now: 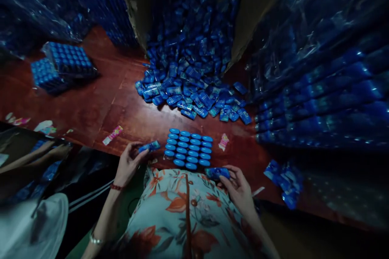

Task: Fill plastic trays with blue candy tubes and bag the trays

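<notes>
My left hand [131, 162] pinches a small blue packet [149, 146] just left of a neat block of blue packets [189, 148], which stand on edge in rows. On the block's right, at the table's front edge, my right hand [237, 184] grips another blue packet [217, 173] between thumb and fingers. What is printed on both packets is too small to read. Beyond the block lies a loose heap of the same blue packets [194, 89], spilling out of an open cardboard box [258, 4].
Wrapped bundles of blue packets [71, 58] sit on the red-brown table [100, 89] at the left. Large plastic-wrapped stacks [322, 97] rise at the right. Pink wrappers [112, 134] lie near the front edge. Another person's arms [36, 157] are at the far left.
</notes>
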Tool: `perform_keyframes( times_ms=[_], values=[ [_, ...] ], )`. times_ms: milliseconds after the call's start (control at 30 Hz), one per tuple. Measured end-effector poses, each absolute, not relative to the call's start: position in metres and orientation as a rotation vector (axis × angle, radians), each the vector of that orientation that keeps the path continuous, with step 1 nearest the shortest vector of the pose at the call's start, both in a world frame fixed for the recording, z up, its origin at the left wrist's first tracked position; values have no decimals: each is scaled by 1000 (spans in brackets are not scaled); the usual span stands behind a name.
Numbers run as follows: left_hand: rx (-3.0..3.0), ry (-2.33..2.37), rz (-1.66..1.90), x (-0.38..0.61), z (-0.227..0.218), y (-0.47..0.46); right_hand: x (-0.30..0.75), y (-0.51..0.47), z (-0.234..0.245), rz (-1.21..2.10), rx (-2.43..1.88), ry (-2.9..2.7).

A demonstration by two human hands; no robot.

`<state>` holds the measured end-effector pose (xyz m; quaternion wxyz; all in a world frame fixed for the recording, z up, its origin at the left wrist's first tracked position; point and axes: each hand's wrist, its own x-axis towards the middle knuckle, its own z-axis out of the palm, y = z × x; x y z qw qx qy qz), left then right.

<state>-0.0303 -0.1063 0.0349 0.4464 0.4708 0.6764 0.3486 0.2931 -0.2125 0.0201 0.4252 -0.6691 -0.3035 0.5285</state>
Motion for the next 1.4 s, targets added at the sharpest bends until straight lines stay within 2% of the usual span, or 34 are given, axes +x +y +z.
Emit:
perform_keyframes(
  times_ms=[133,233,333,500,700,867,967,1233,1400],
  values=[
    [915,1617,774,-22,40,-146,284,-211,7,926,-1681,-1239],
    [935,1574,785,-14,34,-154,287,-207,7,657,-1526,-1724],
    [1110,1621,783,-10,27,-157,288,-202,12,520,-1414,-2087],
    [1760,1621,814,-7,25,-160,281,-201,24,306,-1536,-2378],
    [2488,1234,665,-2,23,-146,266,-194,35,238,-1707,-2491],
    [2692,1086,307,7,34,-124,260,-180,40,207,-1582,-2710],
    [2722,1075,224,11,38,-120,259,-178,36,136,-1598,-2716],
    [2723,1279,756,9,18,-135,272,-199,8,-210,-1591,-2266],
    [2903,1155,709,13,-9,-129,281,-182,-22,-337,-1523,-2271]
  ],
)
